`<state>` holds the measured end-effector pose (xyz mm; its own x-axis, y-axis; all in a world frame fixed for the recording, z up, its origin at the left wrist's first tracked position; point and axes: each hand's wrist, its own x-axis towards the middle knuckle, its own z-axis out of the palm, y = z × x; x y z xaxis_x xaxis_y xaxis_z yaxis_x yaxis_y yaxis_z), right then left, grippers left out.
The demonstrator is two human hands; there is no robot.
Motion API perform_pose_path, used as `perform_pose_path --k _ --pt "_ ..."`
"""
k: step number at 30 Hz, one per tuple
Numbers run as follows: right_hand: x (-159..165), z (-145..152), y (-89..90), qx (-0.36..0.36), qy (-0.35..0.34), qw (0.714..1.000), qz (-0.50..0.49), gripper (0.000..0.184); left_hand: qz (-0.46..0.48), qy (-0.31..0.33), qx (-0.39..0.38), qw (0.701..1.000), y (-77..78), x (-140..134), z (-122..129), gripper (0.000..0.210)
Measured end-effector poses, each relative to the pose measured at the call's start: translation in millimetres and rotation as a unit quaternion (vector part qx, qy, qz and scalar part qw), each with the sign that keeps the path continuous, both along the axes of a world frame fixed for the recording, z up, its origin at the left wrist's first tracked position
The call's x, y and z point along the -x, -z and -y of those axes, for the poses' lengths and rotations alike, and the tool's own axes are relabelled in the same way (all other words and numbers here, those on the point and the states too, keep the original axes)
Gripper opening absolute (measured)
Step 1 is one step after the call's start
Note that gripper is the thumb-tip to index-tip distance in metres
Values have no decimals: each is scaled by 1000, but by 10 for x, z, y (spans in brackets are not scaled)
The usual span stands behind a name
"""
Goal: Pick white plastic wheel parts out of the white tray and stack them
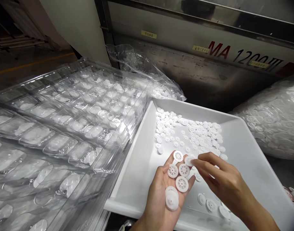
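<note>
Between my left hand and my right hand: one white wheel, a flat round disc over my left fingertips, my right fingertips on its right edge.
Way it lies: leftward and slightly ahead of my right hand; ahead and to the right of my left palm.
Axis: round, so no long axis; its flat face tips up toward me.
Nearer hand: the right, whose fingers pinch its edge; whether it also rests on my left fingers I cannot tell.
Right-hand pose: palm down, reaching in from the right, fingers drawn together at the tips.
Left-hand pose: palm up, spread like a shallow dish, nothing gripped.
Palm load: four spoked wheels face up along the fingers, plus two overlapping wheels nearest my wrist, the front one with its hub pointing up.
Underneath: a pale grey tray, with loose wheels below my right hand and a scattered pile toward the far end.
Left of it: stacked clear trays, their compartments holding whitish pieces.
Right of it: a bulging clear bag of white wheels.
Beyond: a machine panel lettered MA 1200.
</note>
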<state>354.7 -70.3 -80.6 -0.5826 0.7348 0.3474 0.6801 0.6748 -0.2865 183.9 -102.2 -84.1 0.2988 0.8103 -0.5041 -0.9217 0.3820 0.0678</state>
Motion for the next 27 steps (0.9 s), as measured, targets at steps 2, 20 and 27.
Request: perform_pose_path --k 2,20,27 --pt "-20 2 30 2 -10 1000 10 30 -3 1 13 1000 2 -13 -3 44" --pt "305 23 -110 -6 -53 998 22 27 62 -6 -58 996 32 -30 8 32" --pt "385 77 -57 21 -22 999 -35 18 58 8 -52 997 50 -34 29 35"
